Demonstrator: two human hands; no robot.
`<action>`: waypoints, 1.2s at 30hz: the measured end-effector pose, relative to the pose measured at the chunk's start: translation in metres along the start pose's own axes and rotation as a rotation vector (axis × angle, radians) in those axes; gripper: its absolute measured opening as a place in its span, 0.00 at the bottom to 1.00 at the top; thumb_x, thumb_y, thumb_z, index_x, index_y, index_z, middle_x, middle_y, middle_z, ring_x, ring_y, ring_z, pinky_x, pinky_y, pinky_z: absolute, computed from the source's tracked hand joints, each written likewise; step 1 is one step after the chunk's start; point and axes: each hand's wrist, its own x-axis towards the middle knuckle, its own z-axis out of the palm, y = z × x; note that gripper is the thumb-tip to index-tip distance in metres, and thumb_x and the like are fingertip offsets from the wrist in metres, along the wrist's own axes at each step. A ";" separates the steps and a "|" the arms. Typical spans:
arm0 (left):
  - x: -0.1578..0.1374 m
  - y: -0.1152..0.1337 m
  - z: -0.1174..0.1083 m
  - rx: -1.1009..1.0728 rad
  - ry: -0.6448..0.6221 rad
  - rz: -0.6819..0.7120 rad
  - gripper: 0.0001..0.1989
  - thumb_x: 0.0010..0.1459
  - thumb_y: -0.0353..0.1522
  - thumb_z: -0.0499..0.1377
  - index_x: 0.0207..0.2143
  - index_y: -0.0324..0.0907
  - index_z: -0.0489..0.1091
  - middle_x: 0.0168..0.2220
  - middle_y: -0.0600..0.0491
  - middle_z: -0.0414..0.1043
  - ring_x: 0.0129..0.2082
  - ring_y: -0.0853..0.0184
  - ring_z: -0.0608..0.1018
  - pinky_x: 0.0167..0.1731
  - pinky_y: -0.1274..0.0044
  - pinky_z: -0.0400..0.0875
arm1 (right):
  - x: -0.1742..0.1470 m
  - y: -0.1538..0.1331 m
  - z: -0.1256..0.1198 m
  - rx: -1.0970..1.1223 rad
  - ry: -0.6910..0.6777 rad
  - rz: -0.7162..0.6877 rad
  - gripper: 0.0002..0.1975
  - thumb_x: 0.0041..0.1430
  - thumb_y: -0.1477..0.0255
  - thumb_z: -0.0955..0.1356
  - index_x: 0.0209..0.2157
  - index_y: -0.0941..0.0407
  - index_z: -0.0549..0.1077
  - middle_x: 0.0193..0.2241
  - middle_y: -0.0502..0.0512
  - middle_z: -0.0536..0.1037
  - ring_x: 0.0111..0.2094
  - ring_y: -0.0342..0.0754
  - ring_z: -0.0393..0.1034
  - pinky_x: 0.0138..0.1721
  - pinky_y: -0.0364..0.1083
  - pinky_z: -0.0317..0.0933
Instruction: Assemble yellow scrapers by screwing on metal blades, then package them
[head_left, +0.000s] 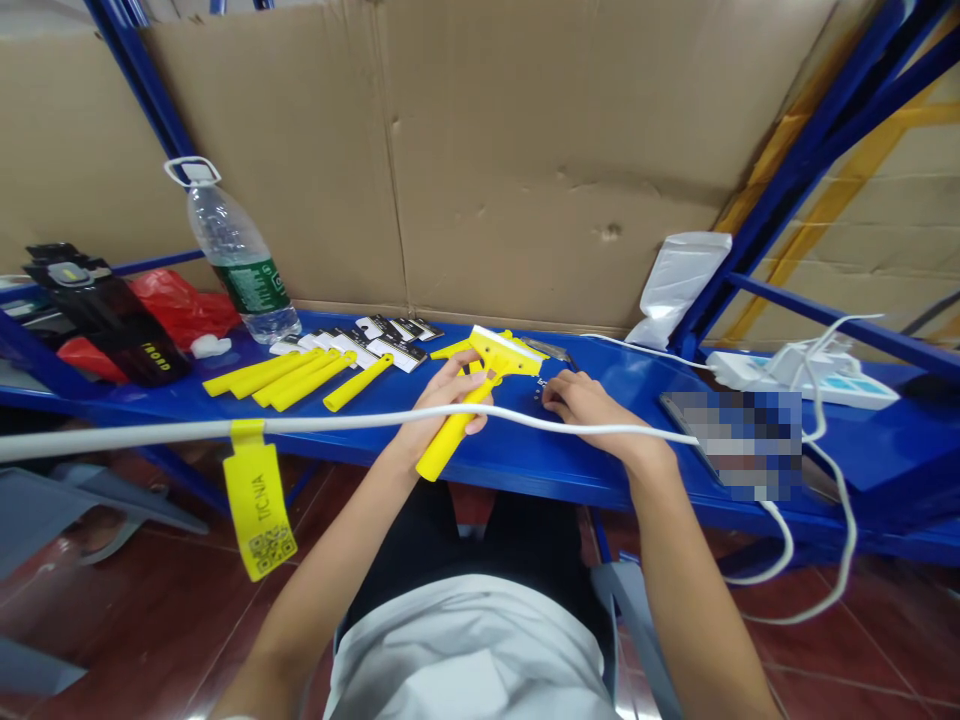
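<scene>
A yellow scraper point(450, 443) with a wide flat head is in my left hand point(433, 408), its fingers closed around the neck and upper handle. The handle points down toward me and the head tilts up to the right. My right hand point(592, 402) rests low over the blue tabletop, fingers curled together; their tips are partly hidden. Beside those fingertips lie several tiny light pieces point(538, 390), too small to name surely. Behind the held scraper, another yellow scraper point(450, 349) lies partly covered. To the left, several yellow scrapers point(364, 382) with black-and-white cards at their heads lie in a row.
A white cable point(352, 417) crosses in front of my hands, carrying a yellow tag point(259, 510). A water bottle point(251, 270) and a black flask point(112, 315) stand left. At right are a phone-like device point(682, 415) and a power strip point(847, 388). Cardboard point(495, 180) closes off the back.
</scene>
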 end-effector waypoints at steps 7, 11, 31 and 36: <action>0.002 -0.004 -0.001 -0.030 0.043 -0.008 0.24 0.58 0.28 0.76 0.53 0.44 0.70 0.41 0.52 0.78 0.22 0.75 0.74 0.15 0.85 0.62 | 0.000 0.000 0.001 0.055 0.032 -0.032 0.09 0.75 0.78 0.65 0.43 0.54 0.77 0.49 0.63 0.83 0.55 0.61 0.76 0.63 0.60 0.67; 0.002 -0.004 -0.003 -0.031 0.043 -0.008 0.25 0.58 0.29 0.76 0.54 0.44 0.71 0.43 0.50 0.79 0.23 0.76 0.74 0.17 0.86 0.63 | -0.003 0.001 -0.004 0.064 0.005 -0.052 0.09 0.74 0.79 0.66 0.43 0.54 0.77 0.50 0.63 0.84 0.55 0.60 0.78 0.63 0.59 0.67; 0.005 -0.004 -0.005 0.018 0.044 -0.018 0.24 0.59 0.29 0.74 0.54 0.44 0.71 0.38 0.50 0.79 0.22 0.74 0.74 0.17 0.85 0.63 | -0.005 -0.009 -0.007 0.105 0.019 -0.118 0.10 0.75 0.72 0.70 0.50 0.53 0.86 0.54 0.64 0.80 0.62 0.64 0.74 0.68 0.65 0.65; 0.004 -0.004 -0.003 0.011 0.065 -0.035 0.25 0.58 0.29 0.75 0.54 0.44 0.71 0.40 0.50 0.80 0.22 0.74 0.73 0.18 0.86 0.63 | -0.007 -0.012 -0.007 0.084 -0.004 -0.127 0.08 0.75 0.73 0.69 0.43 0.55 0.82 0.51 0.64 0.80 0.55 0.61 0.77 0.64 0.61 0.68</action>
